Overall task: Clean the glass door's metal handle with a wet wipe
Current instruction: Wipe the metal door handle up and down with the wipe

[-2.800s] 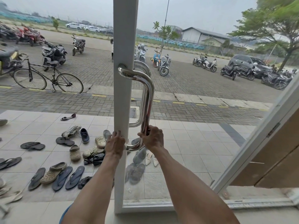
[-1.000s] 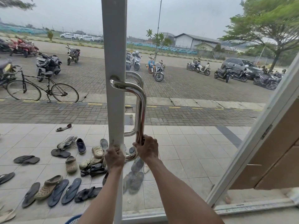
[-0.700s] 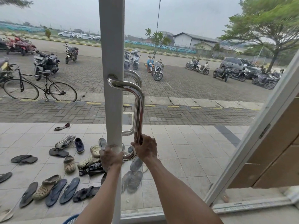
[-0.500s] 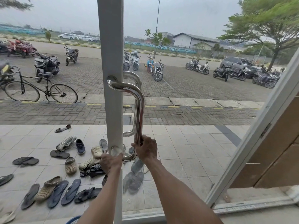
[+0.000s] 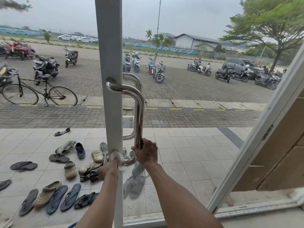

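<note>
While the right hand [image 5: 146, 154] is closed around the lower end of the steel pull handle [image 5: 139, 111], the left hand [image 5: 107, 171] pinches a white wet wipe [image 5: 118, 159]. The wipe presses on the handle's bottom mount at the white door frame [image 5: 110, 46], just left of that grip.

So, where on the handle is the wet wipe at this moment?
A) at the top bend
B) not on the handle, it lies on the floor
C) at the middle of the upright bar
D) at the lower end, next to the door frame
D: the left hand holds the wet wipe on the lower end of the metal handle, beside the door frame, while the right hand grips the upright bar just above the bottom bend.
</note>
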Demonstrator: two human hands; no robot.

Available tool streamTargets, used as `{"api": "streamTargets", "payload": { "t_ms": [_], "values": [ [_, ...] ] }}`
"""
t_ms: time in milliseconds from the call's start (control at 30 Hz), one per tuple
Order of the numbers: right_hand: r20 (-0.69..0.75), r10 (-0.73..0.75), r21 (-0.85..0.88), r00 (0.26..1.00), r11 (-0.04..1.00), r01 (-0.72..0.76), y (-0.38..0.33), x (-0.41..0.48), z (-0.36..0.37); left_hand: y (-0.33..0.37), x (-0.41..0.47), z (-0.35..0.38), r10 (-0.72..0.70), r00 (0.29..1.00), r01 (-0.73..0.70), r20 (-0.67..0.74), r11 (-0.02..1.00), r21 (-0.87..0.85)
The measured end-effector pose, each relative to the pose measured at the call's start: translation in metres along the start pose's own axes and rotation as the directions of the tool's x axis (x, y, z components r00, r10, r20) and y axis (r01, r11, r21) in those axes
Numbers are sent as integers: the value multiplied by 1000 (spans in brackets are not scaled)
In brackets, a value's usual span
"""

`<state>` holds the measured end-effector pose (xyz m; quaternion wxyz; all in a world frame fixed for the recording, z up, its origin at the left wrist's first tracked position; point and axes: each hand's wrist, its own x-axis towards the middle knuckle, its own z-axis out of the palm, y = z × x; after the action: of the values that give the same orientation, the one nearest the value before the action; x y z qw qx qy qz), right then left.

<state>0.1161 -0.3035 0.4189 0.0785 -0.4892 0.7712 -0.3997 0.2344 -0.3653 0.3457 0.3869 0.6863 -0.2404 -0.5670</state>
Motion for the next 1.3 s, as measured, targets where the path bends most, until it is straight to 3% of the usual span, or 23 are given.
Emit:
{"api": "streamTargets", "payload": {
  "t_ms": [167, 267, 367, 500, 600, 667, 733, 833, 900, 1033, 1200, 1300],
  "values": [
    [-11, -21, -2, 1000, 1000, 21, -1, 0, -1, 27, 16, 9, -74, 996, 71, 46, 995, 64],
    [-5, -26, -17, 1000, 1000, 26, 1, 2, 0, 34, 18, 13, 61, 997, -66, 37, 991, 121],
    [-1, -20, -26, 1000, 999, 20, 2, 5, 0, 32, 11, 15, 96, 995, -88, -21, 965, 247],
    [-6, -3, -45, 1000, 999, 2, 1, 4, 1, 11, 12, 17, 50, 999, -47, -9, 974, 222],
    [-17, -7, -53, 1000, 999, 6, -1, 2, 2, 0, 13, 20, -37, 996, 31, 76, 997, 67],
    [-20, -9, -58, 1000, 998, 8, -1, 1, 2, 3, 16, 21, -53, 985, 39, 164, 995, 87],
    [-13, -10, -62, 1000, 998, 9, 0, 1, 2, 12, 20, 17, -2, 989, -16, 147, 993, 119],
    [-6, -14, -63, 1000, 998, 13, 4, 5, 5, 31, 16, 9, 115, 993, -110, -2, 959, 261],
    [5, -22, -68, 1000, 997, 22, 5, 7, 5, 33, 15, 13, 180, 984, -173, 3, 941, 292],
    [7, -29, -99, 1000, 995, 29, 2, 6, 6, 19, 2, 21, 171, 983, -143, -65, 940, 310],
    [28, 138, -33, 990, 990, -137, -8, -7, 26, 5, -16, 24, 211, 976, -177, -63, 923, 340],
    [13, 201, -7, 980, 980, -201, -15, -9, 34, 4, -20, 22, 307, 951, -268, -50, 891, 368]
  ]
}}
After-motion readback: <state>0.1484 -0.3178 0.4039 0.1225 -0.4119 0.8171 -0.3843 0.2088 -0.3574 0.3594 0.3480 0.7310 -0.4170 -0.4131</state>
